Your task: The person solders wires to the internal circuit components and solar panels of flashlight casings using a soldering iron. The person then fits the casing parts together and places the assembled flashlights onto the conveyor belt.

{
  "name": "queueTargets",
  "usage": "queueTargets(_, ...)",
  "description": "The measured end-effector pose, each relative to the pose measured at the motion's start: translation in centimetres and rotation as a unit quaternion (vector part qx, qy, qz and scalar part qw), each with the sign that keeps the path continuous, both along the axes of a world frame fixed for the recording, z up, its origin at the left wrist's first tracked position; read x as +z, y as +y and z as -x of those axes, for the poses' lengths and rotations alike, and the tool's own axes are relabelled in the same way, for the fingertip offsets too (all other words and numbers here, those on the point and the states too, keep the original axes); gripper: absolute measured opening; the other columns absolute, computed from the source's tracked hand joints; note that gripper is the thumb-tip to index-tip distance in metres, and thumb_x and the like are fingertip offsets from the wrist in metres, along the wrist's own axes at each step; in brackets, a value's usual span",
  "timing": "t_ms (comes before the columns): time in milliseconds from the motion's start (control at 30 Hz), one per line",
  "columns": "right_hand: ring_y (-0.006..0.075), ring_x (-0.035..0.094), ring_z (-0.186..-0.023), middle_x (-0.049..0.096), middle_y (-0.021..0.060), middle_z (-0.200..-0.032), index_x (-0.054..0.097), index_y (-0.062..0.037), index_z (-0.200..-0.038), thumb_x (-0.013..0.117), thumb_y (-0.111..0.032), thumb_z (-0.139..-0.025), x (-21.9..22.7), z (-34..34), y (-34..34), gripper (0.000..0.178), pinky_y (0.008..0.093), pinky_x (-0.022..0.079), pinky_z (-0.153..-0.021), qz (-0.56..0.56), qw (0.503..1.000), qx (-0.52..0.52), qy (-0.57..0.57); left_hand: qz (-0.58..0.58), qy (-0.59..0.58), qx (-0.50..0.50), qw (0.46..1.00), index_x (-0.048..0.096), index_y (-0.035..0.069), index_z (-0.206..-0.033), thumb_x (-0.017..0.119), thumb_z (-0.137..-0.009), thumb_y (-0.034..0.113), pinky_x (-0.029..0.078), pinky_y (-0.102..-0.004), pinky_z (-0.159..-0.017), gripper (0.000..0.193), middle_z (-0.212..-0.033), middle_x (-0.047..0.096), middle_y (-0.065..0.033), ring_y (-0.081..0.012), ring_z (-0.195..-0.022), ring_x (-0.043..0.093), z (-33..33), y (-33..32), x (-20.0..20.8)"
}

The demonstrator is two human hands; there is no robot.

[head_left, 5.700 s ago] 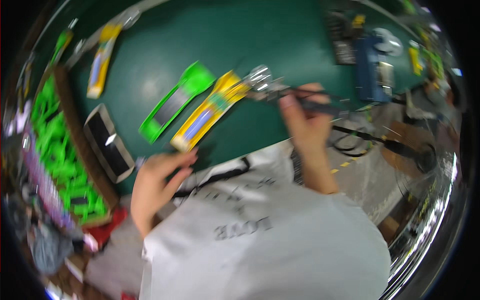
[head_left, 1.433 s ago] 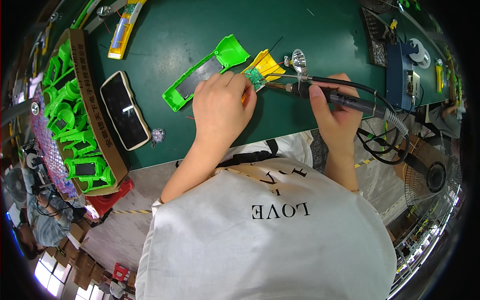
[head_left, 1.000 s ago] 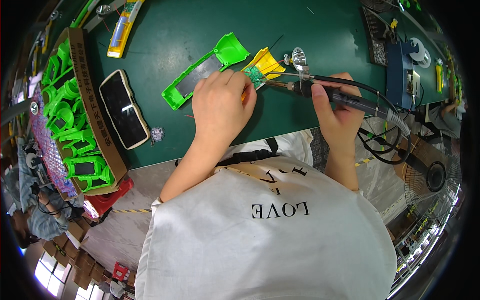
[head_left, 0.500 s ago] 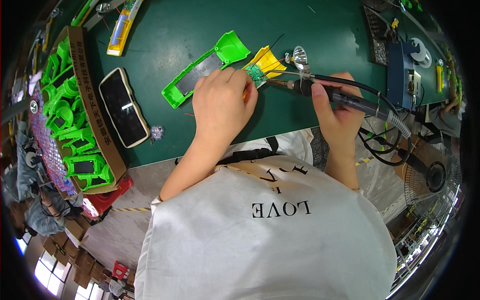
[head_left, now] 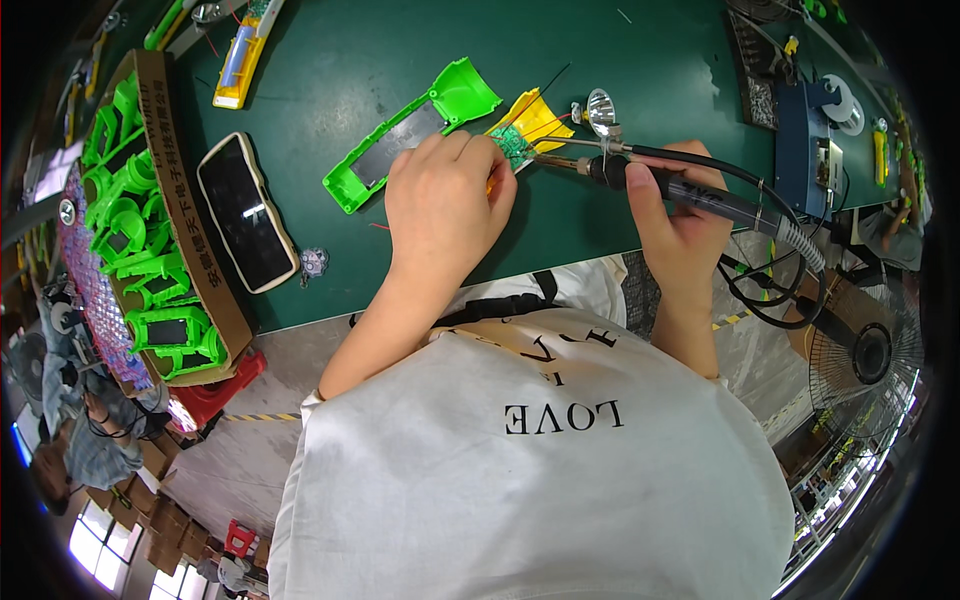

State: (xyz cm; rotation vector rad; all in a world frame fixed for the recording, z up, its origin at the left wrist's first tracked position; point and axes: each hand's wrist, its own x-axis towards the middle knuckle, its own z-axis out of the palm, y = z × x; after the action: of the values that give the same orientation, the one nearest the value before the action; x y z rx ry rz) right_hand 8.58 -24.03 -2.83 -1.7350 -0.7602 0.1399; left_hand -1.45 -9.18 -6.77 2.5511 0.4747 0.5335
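My right hand (head_left: pixel 685 215) grips a soldering iron (head_left: pixel 700 197) like a pen. A thin metal feed tube (head_left: pixel 570 144) runs along it. The iron's tip meets a small green circuit board (head_left: pixel 514 143), which lies in a yellow plastic housing (head_left: pixel 540 118). My left hand (head_left: pixel 445 195) is closed over the near end of that housing, its fingertips mostly hidden. Thin red and black wires rise from the board, and a round reflector lamp (head_left: pixel 600 108) sits beside it. Behind my left hand lies a green plastic shell (head_left: pixel 350 182) with a dark inset.
To the left are a phone (head_left: pixel 247 215), a small grey charm (head_left: pixel 314 262) and a cardboard box (head_left: pixel 205 240) of green shells. A yellow housing with a blue cell (head_left: pixel 237 62) lies far left. A blue soldering station (head_left: pixel 800 145) and solder spool (head_left: pixel 842 105) stand right; a fan (head_left: pixel 868 350) is below.
My hands, the soldering iron and the housing stay almost in place, with only a tiny shift. At the far left, another person has moved lower in the picture.
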Motion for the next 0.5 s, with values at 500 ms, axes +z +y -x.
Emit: queueTargets(500,0.0045,0.048,-0.055,0.054,0.0034,-0.072,0.059,0.0026,-0.078,0.064,-0.001,-0.073,0.06,0.12,0.04,0.008,0.0166,0.036,-0.047,0.025,1.000,0.000,-0.014,0.000,0.001,-0.002,1.000,0.052,0.007,-0.062,0.064,-0.064,0.009,0.037,-0.0329,-0.052,0.012,-0.057,0.048,-0.0040,-0.0214,-0.056,0.049,-0.04,-0.02,0.08)
